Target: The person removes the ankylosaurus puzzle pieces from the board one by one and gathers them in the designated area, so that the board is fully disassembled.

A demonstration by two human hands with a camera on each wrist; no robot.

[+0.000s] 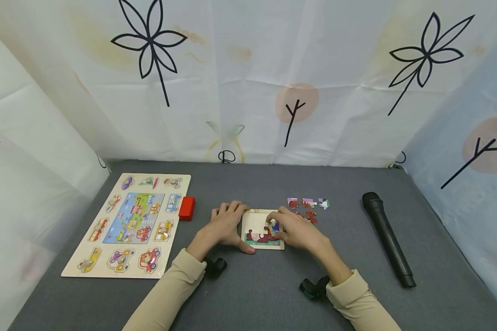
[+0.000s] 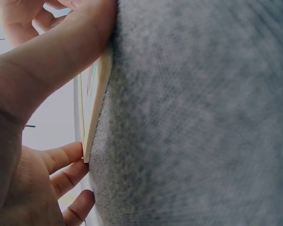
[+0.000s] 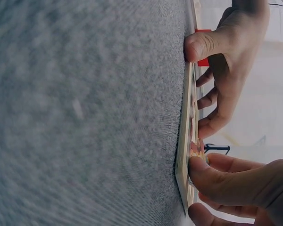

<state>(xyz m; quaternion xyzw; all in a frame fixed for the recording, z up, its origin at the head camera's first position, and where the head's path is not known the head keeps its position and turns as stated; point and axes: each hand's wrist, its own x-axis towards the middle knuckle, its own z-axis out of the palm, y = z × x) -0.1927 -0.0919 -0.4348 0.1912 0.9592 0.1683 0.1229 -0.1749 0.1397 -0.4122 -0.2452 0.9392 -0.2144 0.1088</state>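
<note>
A small wooden jigsaw tray (image 1: 254, 217) lies on the grey table, its lower part filled with joined pieces in dark red and green. My left hand (image 1: 227, 228) grips its left side, thumb at the near corner and fingers along the far end; the left wrist view shows fingertips against the tray's edge. Over the tray's right side, my right hand (image 1: 300, 231) pinches a colourful jigsaw piece (image 3: 196, 149) between thumb and fingers, low against the tray. The fingers partly hide that piece.
Loose jigsaw pieces (image 1: 310, 216) lie just beyond the right hand. A large wooden picture board (image 1: 78, 250) occupies the left of the table, with a red block (image 1: 187, 208) at its right edge. On the right lies a black microphone (image 1: 388, 239). Patterned white cloth (image 1: 248, 92) hangs around the table.
</note>
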